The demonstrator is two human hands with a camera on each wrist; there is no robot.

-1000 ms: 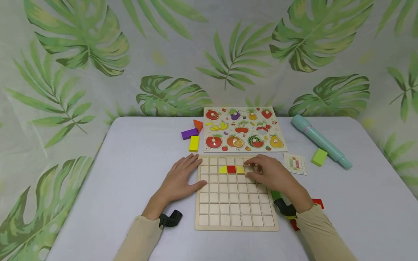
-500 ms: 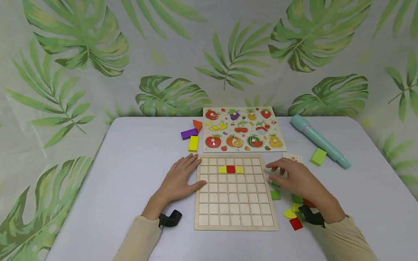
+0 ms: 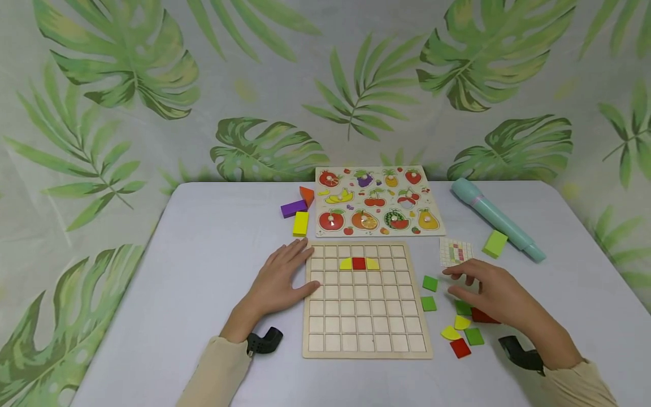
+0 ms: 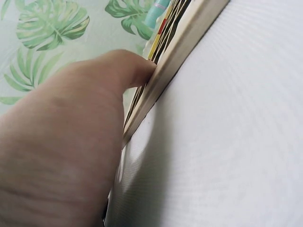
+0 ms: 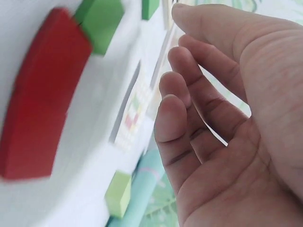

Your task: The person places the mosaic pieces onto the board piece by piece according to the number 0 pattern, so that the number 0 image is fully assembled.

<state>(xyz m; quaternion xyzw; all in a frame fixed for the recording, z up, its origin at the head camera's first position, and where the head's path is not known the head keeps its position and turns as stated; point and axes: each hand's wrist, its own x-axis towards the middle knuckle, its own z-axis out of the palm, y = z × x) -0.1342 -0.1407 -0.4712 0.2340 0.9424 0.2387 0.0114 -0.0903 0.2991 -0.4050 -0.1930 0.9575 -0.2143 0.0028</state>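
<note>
A wooden grid board (image 3: 367, 324) lies flat, with a red square tile (image 3: 359, 264) between two yellow rounded tiles (image 3: 346, 264) in its second row. My left hand (image 3: 278, 281) rests on the board's left edge, fingers spread, thumb over the rim. To the right of the board, my right hand (image 3: 488, 285) hovers above loose tiles with nothing in its loosely bent fingers. Nearby lie several green square tiles (image 3: 430, 283), yellow tiles (image 3: 450, 333) and a red tile (image 3: 460, 348). In the right wrist view, red tiles (image 5: 42, 94) lie beside a green one, apart from the fingers.
A fruit puzzle board (image 3: 380, 201) stands behind the grid board. Left of it lie purple (image 3: 293, 209), yellow (image 3: 300, 224) and orange blocks (image 3: 307, 195). To the right are a pattern card (image 3: 455, 252), a green block (image 3: 495, 243) and a teal tube (image 3: 495, 219).
My right hand has moved right, from over the grid board to above the loose tiles, uncovering the pattern card and several tiles. My left hand stays on the board's edge.
</note>
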